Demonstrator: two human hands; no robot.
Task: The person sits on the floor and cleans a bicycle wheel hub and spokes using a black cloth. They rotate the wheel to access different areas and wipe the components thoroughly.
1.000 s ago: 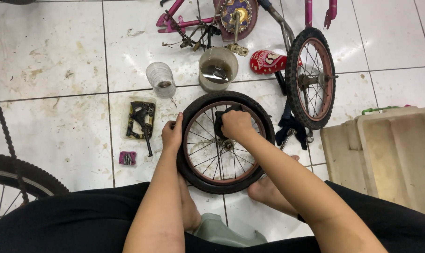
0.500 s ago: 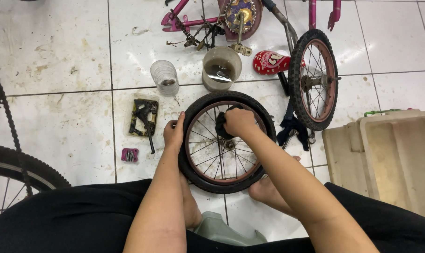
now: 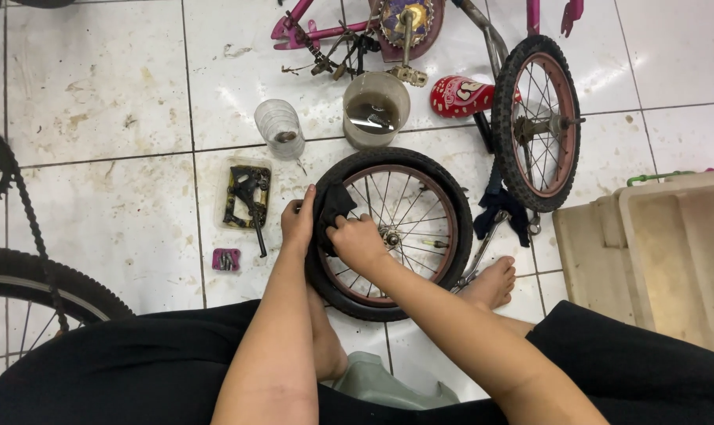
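Small bicycle wheel (image 3: 392, 232) flat on the white tiled floor (image 3: 97, 197) between the knees, black tyre around a reddish rim, spokes and hub plainly visible. Left hand (image 3: 298, 224) curled over the tyre's left edge, fingers pressed down on the rubber, steadying it. Right hand (image 3: 359, 240) closed around a black rag (image 3: 333, 206), pinching it against the rim on the wheel's upper left, just beside the left hand and nearly touching it. Bare foot (image 3: 490, 283) tucked against the wheel's lower right edge, near a metal wrench (image 3: 479, 256) lying on the tiles. Beyond the wheel, a cloudy plastic cup of dirty liquid (image 3: 375, 110) and a clear ribbed cup (image 3: 280, 128), both upright. To the left, a shallow tray of black parts (image 3: 245, 195) and a small pink block (image 3: 226, 259). At upper right, a second wheel (image 3: 536, 122), standing on edge, attached to a pink bicycle frame (image 3: 357, 24), with a red saddle (image 3: 461, 96) beside it. Beige plastic bin (image 3: 656, 252) at far right; part of a larger tyre with chain (image 3: 34, 275) at far left.
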